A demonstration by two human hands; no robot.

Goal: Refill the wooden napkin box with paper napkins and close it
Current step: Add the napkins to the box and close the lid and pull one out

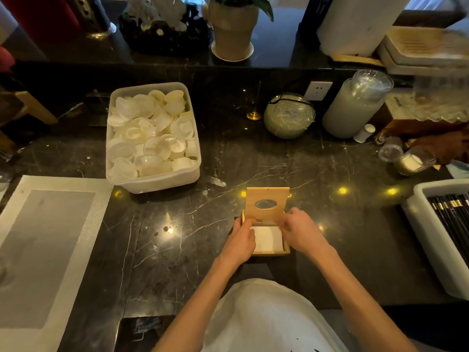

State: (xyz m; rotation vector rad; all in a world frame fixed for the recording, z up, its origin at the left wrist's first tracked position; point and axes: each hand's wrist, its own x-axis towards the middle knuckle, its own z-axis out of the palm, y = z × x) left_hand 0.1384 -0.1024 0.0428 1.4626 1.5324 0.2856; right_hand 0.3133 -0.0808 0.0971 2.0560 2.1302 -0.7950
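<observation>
A small wooden napkin box (286,251) sits on the dark marble counter in front of me. Its hinged lid (267,196), with an oval slot, stands upright at the back. White paper napkins (268,238) fill the inside. My left hand (241,240) rests on the box's left side, fingers curled over the rim at the napkins' edge. My right hand (302,231) is on the right side, its fingertips at the lid's lower edge and the napkins' back corner. Whether the fingers pinch the napkins is hidden.
A clear tub (152,184) of white plastic lids stands to the back left. A grey placemat (48,250) lies at left. A white tray (431,240) of black chopsticks is at right. Jars, cups and a round bowl line the back right.
</observation>
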